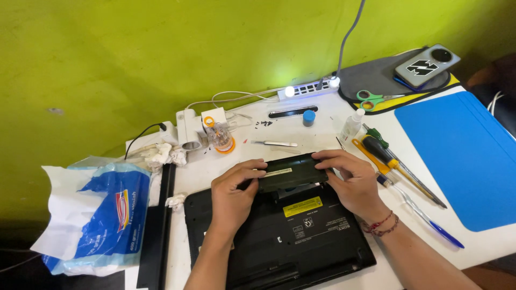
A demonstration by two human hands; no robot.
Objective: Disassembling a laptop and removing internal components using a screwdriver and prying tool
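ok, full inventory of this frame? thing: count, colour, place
laptop: 1, black, underside up, front centre
battery: 1, black, at laptop's far edge, held by both hands
tweezers: 1, silver, beyond battery
cap: 1, blue, far centre
power strip: 1, white, lit, by wall
scissors: 1, green handles, far right
phone: 1, grey, far right on dark pad
mat: 1, blue, right
screwdrivers: several, mixed colours, right of battery
pen: 1, blue, right
bottle: 1, small, clear, by screwdrivers
bag: 1, blue and white, left
left hand: on battery's left end
right hand: on battery's right end
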